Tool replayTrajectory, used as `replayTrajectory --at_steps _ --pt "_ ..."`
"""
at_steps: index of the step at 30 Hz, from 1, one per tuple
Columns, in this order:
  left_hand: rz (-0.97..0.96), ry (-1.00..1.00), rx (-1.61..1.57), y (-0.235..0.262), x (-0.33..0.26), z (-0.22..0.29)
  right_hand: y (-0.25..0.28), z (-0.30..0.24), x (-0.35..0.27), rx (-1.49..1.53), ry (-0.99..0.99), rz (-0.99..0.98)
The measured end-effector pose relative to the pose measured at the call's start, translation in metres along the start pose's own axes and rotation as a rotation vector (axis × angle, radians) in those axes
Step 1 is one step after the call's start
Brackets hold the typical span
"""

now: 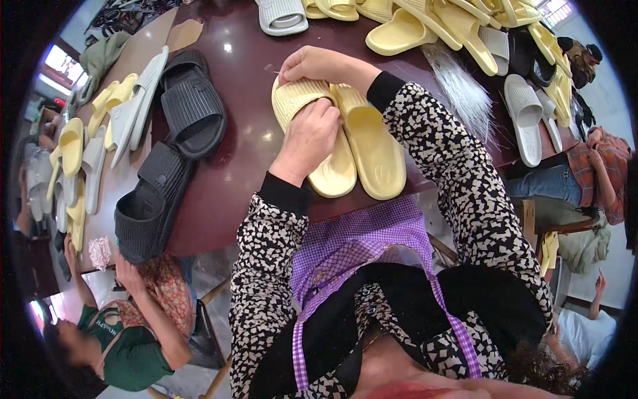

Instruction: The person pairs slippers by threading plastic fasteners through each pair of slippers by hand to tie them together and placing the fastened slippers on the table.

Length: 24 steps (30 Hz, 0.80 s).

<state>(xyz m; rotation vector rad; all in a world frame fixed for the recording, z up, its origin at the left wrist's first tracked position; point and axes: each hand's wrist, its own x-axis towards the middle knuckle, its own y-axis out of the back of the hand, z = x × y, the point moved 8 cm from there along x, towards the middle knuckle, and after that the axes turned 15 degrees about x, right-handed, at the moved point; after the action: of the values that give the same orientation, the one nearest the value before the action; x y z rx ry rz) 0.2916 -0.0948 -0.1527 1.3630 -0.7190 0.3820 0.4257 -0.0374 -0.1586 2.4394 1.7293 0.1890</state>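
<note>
While other people sit around the dark red desk (246, 73), the wearer works on a pair of pale yellow slides (362, 143) lying side by side just in front of the purple checked apron (359, 239). At nine o'clock from that pair, stacks of yellow and grey slides (100, 133) stand on edge along the desk's left rim, and just inside them lie two black slides (176, 139), one at the desk's near edge where a person in a green top (133, 352) reaches up toward it. The left hand (309, 139) presses down on the strap of the left yellow slide, its fingers curled shut against the ribbed band; whether anything small is pinched under them cannot be told. At twelve o'clock from it the right hand (316, 64) closes on the toe end of the same slide, thumb and fingertips pressed together at the rim. The partner slide lies touching it on the right, untouched. Further right, at two o'clock, a bundle of clear thin strands (458, 86) fans out, and beyond it a heap of yellow and grey slides (492, 33) fills the far corner. Judging by these heaps on both sides, the work is mid-run: this pair is in hand, and which heap is finished cannot be told.
</note>
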Motion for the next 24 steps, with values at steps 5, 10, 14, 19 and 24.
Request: replayTrajectory --at_steps 5,10,14,19,24 --pt "0.020 0.037 -0.009 0.004 0.002 0.000 0.017 0.001 -0.007 0.170 0.038 0.126" --pt "0.353 0.047 -0.183 0.036 0.001 -0.012 0.042 -0.016 -0.021 0.096 0.093 0.242" --pt "0.410 0.278 -0.187 0.054 0.005 -0.041 0.040 -0.030 -0.050 0.015 0.169 0.267" --pt "0.165 0.526 -0.476 0.029 0.038 -0.081 0.033 -0.035 -0.066 0.133 0.325 0.279" --pt "-0.065 0.720 -0.946 -0.006 0.046 -0.095 0.038 -0.037 -0.069 0.241 0.323 0.319"
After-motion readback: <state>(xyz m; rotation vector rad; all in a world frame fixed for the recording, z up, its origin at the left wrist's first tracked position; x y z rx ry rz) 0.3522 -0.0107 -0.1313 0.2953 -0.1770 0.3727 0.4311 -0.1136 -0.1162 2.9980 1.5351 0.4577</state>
